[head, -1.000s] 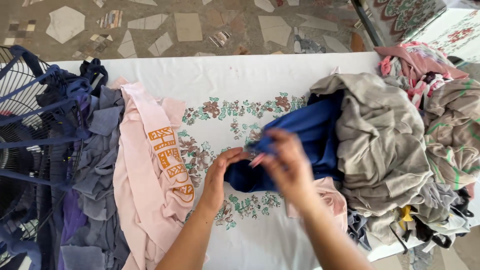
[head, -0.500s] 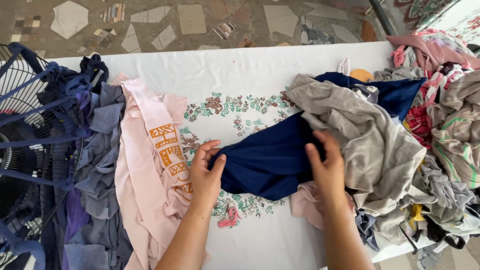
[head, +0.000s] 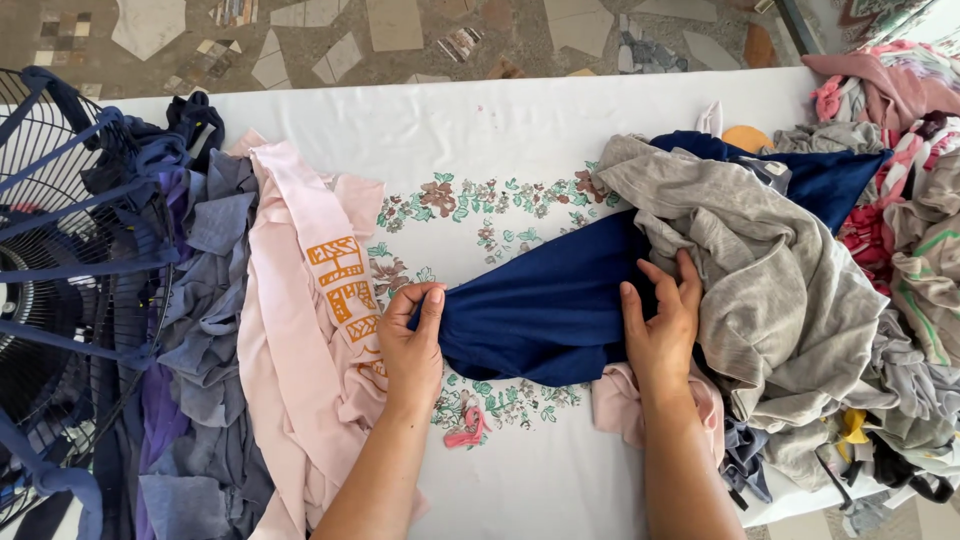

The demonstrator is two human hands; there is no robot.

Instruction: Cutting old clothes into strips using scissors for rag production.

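A navy blue garment (head: 545,310) lies stretched across the white, flower-printed table cover (head: 470,150). My left hand (head: 412,340) pinches its left end, close to a pink garment with an orange print (head: 310,330). My right hand (head: 662,325) grips the navy cloth where it runs under a grey garment (head: 760,270). The far end of the navy garment (head: 820,180) shows again beyond the grey one; its middle is hidden beneath.
A heap of mixed clothes (head: 900,250) fills the right side. Grey and purple garments (head: 200,300) are stacked at the left beside a dark blue fan cage (head: 60,280). A pale pink cloth (head: 620,400) lies under my right wrist. Patterned stone floor (head: 400,30) lies beyond the table.
The navy garment, bunched between both hands a second ago, is now pulled out flat. My left hand has moved left with its end; my right hand has shifted right toward the grey garment.
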